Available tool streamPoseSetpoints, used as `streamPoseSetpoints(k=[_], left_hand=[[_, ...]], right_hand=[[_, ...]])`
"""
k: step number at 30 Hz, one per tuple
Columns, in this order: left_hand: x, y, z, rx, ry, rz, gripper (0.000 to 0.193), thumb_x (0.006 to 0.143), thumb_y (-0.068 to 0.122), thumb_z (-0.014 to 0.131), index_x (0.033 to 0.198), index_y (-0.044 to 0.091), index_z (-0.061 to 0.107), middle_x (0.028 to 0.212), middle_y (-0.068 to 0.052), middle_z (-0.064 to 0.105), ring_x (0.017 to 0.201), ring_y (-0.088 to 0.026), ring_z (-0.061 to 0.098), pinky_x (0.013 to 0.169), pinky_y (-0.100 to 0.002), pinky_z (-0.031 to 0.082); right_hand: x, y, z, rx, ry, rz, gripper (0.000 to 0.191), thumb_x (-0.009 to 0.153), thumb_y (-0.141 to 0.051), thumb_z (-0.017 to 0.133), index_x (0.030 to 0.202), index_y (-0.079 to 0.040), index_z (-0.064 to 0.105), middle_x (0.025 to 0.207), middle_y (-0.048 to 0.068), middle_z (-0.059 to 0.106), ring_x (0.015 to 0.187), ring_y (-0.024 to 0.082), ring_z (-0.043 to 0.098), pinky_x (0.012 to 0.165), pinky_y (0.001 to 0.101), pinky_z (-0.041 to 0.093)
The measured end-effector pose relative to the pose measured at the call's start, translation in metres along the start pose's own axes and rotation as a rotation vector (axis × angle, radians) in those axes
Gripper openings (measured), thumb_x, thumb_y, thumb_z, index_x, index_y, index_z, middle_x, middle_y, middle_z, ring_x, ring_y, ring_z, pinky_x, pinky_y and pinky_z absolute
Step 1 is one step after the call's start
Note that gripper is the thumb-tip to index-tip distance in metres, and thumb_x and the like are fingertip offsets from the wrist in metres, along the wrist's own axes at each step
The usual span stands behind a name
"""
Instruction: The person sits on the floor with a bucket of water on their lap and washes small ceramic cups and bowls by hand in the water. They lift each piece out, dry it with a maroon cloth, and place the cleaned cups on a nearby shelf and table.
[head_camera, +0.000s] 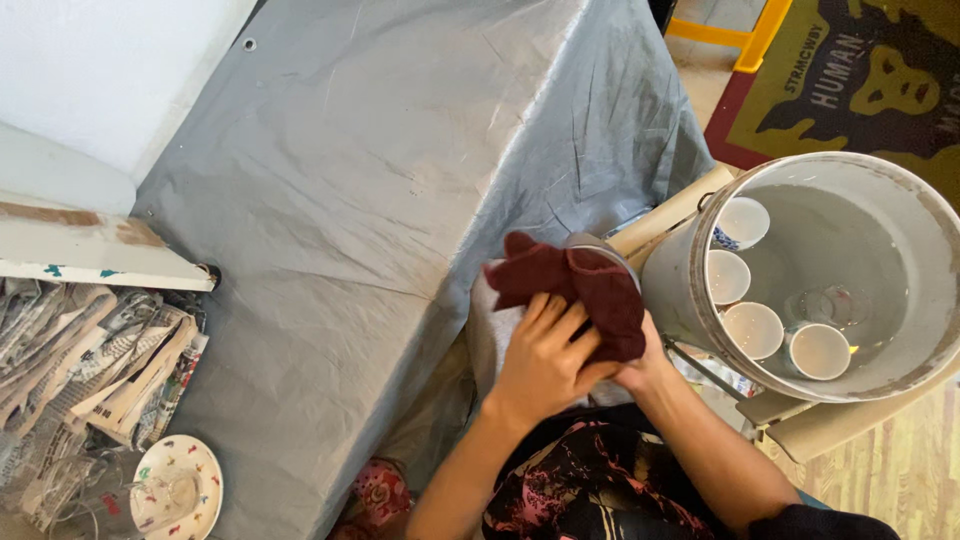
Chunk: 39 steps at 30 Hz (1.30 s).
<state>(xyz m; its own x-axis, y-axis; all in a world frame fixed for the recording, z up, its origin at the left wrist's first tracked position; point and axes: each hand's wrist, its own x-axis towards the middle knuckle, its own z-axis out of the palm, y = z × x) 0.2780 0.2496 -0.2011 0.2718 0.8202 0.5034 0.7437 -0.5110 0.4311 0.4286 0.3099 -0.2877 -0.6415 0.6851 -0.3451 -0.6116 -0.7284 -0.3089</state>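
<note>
At the far left a stack of newspaper (85, 360) lies above a small patterned plate (180, 487) and some clear glassware (90, 500). A grey tarp (370, 170) covers the wide surface in the middle.

The left hand (545, 365) lies flat on a dark red cloth (585, 285), its fingers (555, 318) spread narrow and pressing the cloth from the near side. The cloth is bunched over a round object whose grey rim (600, 243) just shows above it; what it is I cannot tell.

The right hand (640, 372) sits just beside the left, tucked under the cloth's right edge, so its fingers are hidden and their state cannot be told. Both hands touch the cloth; it lies straight ahead of the left fingers.

To the right stands a grey bucket (900, 260) of water with white cups (752, 328) in it.
</note>
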Motion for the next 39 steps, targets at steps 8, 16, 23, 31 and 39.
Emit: streamPoseSetpoints(k=[8, 16, 23, 31, 39], left_hand=[[-0.006, 0.01, 0.005, 0.04, 0.003, -0.156, 0.034, 0.092, 0.03, 0.074, 0.109, 0.0, 0.072, 0.123, -0.021, 0.066, 0.114, -0.042, 0.062, 0.11, -0.053, 0.046], [0.0, -0.001, 0.013, 0.079, -0.097, -0.103, 0.039, 0.092, 0.032, 0.071, 0.111, -0.002, 0.072, 0.127, -0.023, 0.066, 0.119, -0.043, 0.06, 0.108, -0.053, 0.045], [-0.003, 0.004, 0.001, 0.013, -0.061, -0.163, 0.039, 0.097, 0.03, 0.064, 0.12, -0.001, 0.072, 0.131, -0.021, 0.065, 0.127, -0.046, 0.054, 0.118, -0.057, 0.036], [-0.008, -0.037, 0.001, -0.008, 0.06, -0.246, 0.031, 0.099, 0.028, 0.063, 0.109, 0.0, 0.071, 0.133, -0.031, 0.06, 0.119, -0.049, 0.058, 0.105, -0.056, 0.044], [-0.067, -0.075, 0.037, -0.678, 0.241, -0.886, 0.037, 0.118, 0.021, 0.057, 0.099, -0.011, 0.056, 0.092, -0.026, 0.05, 0.075, -0.03, 0.041, 0.066, -0.04, 0.038]], right_hand=[[-0.002, -0.003, -0.002, 0.032, -0.035, -0.082, 0.053, 0.105, -0.031, 0.037, 0.15, -0.004, 0.049, 0.151, 0.019, 0.053, 0.138, 0.034, 0.052, 0.116, 0.05, 0.042], [0.001, 0.018, 0.0, 0.074, 0.172, -0.028, 0.052, 0.105, -0.033, 0.034, 0.15, -0.011, 0.044, 0.153, 0.012, 0.049, 0.135, 0.03, 0.05, 0.115, 0.048, 0.039], [0.002, 0.003, 0.023, -0.02, -0.055, -0.071, 0.056, 0.104, -0.029, 0.041, 0.155, -0.007, 0.041, 0.158, 0.012, 0.047, 0.143, 0.03, 0.048, 0.118, 0.0453, 0.037], [0.018, 0.044, -0.031, 0.177, 0.159, -0.053, 0.048, 0.106, -0.031, 0.044, 0.149, -0.01, 0.049, 0.149, 0.007, 0.055, 0.134, 0.022, 0.054, 0.113, 0.0418, 0.043], [0.016, -0.013, -0.068, 0.0, 0.06, -0.036, 0.048, 0.102, -0.031, 0.046, 0.144, -0.007, 0.054, 0.143, 0.01, 0.06, 0.133, 0.026, 0.057, 0.11, 0.0431, 0.047]])
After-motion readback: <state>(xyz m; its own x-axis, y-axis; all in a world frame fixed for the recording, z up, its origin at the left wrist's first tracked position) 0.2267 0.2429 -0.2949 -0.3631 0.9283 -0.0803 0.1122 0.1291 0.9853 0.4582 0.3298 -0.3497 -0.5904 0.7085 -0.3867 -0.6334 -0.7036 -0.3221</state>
